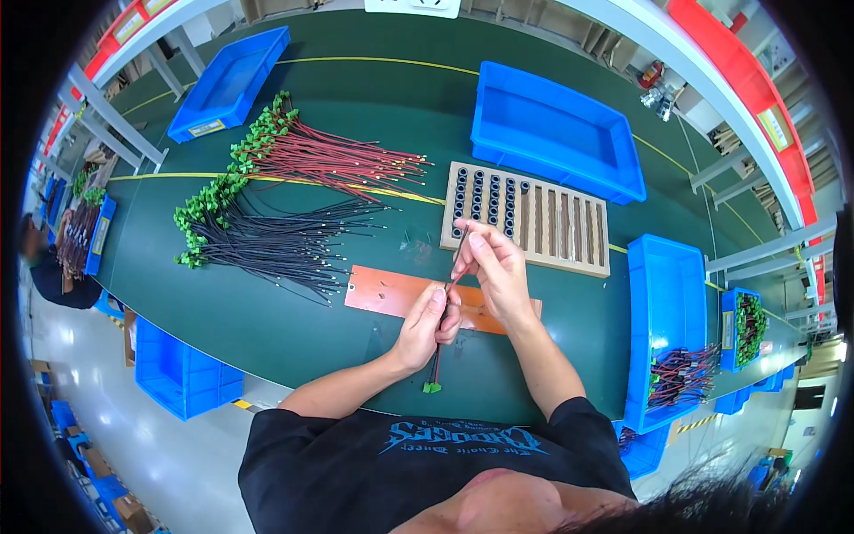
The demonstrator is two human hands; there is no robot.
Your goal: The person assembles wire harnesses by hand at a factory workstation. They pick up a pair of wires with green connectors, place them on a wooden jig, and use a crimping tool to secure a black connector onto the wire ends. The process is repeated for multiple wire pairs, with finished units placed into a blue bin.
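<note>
A red and a black wire [437, 363] run up through my left hand [429, 327], which is closed round them. From their lower end a green connector [432, 387] hangs below that fist. My right hand [496, 274] pinches the upper part of the wires between thumb and fingers, just above and right of the left one. The wire tips there are too small to make out. Under both hands lies an orange board [382, 289]. Beyond the right fingers stands a wooden tray [583, 258] with slots, several holding black ring-shaped cylinders [478, 191].
On the left lie a bundle of red wires [329, 156] and one of black wires [285, 238], both with green connectors. Blue bins stand at the back left [227, 84], back right [556, 129] and right [667, 294]; the right one holds red and black wire assemblies [680, 376].
</note>
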